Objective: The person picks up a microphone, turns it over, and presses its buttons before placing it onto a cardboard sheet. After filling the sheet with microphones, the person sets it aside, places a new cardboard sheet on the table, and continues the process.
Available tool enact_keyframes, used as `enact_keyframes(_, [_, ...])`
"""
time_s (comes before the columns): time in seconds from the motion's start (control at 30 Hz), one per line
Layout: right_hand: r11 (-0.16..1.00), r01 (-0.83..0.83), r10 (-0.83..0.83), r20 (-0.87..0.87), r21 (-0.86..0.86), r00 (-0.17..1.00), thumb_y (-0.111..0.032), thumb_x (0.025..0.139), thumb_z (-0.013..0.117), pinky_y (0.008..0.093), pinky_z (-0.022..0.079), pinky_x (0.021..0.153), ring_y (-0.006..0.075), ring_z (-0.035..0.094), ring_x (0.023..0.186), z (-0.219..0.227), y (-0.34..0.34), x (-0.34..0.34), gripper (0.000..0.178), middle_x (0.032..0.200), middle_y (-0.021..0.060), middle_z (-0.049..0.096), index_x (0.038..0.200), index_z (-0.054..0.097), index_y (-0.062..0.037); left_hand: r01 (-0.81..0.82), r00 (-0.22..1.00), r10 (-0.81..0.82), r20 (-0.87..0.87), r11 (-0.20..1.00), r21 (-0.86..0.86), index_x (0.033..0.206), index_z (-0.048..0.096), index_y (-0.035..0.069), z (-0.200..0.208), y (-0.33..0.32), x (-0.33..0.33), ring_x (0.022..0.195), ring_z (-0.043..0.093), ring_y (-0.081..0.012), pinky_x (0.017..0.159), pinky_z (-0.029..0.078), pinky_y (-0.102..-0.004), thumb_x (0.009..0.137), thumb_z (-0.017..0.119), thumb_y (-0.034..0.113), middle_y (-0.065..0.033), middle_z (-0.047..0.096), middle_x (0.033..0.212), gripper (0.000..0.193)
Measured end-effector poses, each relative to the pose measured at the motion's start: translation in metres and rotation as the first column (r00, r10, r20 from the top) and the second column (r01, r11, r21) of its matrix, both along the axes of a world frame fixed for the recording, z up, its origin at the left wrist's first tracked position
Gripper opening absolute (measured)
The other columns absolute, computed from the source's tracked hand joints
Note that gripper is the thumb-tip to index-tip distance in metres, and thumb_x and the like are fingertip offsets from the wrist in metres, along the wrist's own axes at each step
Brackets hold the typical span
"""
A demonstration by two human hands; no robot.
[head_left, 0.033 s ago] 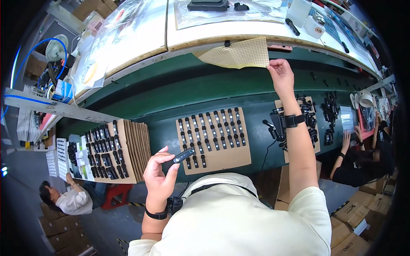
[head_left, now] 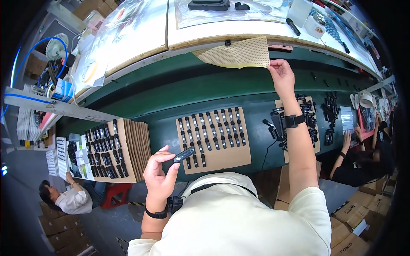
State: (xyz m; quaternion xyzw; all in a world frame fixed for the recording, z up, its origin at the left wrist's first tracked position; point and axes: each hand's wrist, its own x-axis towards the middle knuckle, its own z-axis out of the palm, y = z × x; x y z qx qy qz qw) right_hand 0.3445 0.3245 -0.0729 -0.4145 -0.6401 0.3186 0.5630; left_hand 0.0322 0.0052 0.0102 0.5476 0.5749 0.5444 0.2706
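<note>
My left hand [head_left: 160, 174] pinches a small, elongated black device [head_left: 184, 154] between thumb and fingers, tilted, above the near left edge of a cardboard sheet [head_left: 228, 160]. Rows of small black microphone-like devices [head_left: 210, 131] lie on that sheet; its lowest row is short and sits at the left. Stretched far forward, my right hand [head_left: 283, 77] grips the right corner of a pale yellow sheet [head_left: 245, 53] covered in small dotted marks. This sheet hangs at the edge of the white upper shelf, bent at its left end.
Stacked cardboard sheets [head_left: 139, 147] with more black devices stand at left. To the right, a pile of black devices [head_left: 311, 123] lies partly behind my forearm, near a cable [head_left: 268, 152]. A person [head_left: 74, 197] sits at far left; another person [head_left: 363, 166] works at right.
</note>
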Motion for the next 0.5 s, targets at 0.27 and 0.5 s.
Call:
enact_keyframes(0.27, [0.999, 0.034, -0.036, 0.183, 0.011, 0.982, -0.004, 0.091, 0.065, 0.0199, 0.048, 0.08, 0.0074, 0.061, 0.086, 0.006, -0.013, 0.001, 0.019, 0.1, 0.0042, 0.067, 0.109, 0.065, 0.0014, 0.102, 0.995, -0.104, 0.0, 0.982, 0.158, 0.101, 0.061, 0.0, 0.02, 0.009, 0.004, 0.09, 0.062, -0.019, 0.107, 0.037, -0.0515, 0.08, 0.071, -0.001, -0.0091, 0.065, 0.091, 0.024])
enact_keyframes(0.5, [0.998, 0.021, -0.033, 0.193, 0.063, 0.981, -0.005, 0.091, 0.066, 0.0202, 0.049, 0.077, 0.0073, 0.061, 0.082, 0.003, -0.016, -0.001, 0.02, 0.097, 0.0028, 0.067, 0.109, 0.065, 0.002, 0.165, 0.984, -0.142, -0.107, 0.956, 0.242, 0.101, 0.062, 0.001, 0.032, 0.013, 0.005, 0.085, 0.064, -0.0211, 0.105, 0.038, -0.0515, 0.074, 0.073, -0.003, -0.0097, 0.066, 0.091, 0.029])
